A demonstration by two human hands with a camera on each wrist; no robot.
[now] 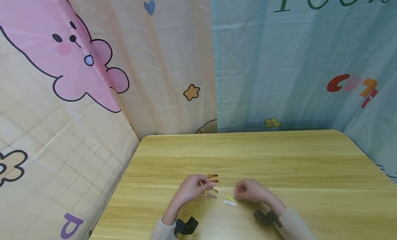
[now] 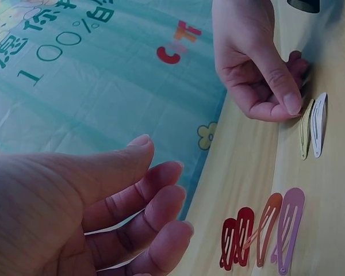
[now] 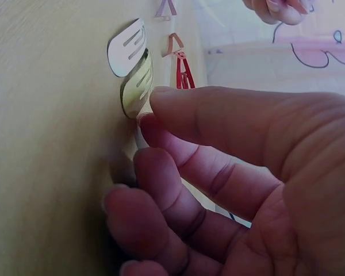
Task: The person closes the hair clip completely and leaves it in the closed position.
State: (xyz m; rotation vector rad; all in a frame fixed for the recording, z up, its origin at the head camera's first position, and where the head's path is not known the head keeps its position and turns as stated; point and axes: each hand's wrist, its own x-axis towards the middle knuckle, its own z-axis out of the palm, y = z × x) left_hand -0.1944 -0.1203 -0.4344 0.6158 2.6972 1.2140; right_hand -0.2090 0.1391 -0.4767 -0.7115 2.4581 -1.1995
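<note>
My right hand [image 1: 252,190], its fingers curled, has thumb and index finger at one end of a yellow hair clip [image 3: 137,86] and seems to pinch it. A white hair clip [image 3: 126,49] lies right beside the yellow one on the table. My left hand [image 1: 193,188] hovers with relaxed, slightly bent fingers and holds nothing in the left wrist view. Near it lie two red hair clips [image 2: 245,236], an orange hair clip [image 2: 268,227] and a pinkish-purple hair clip [image 2: 290,230] in a row, their prongs spread apart.
The wooden table [image 1: 263,157] reaches back to a patterned curtain [image 1: 173,60]. A second curtain part, blue-green [image 1: 263,60], hangs at the right. Black wrist devices [image 1: 186,226] sit on both forearms.
</note>
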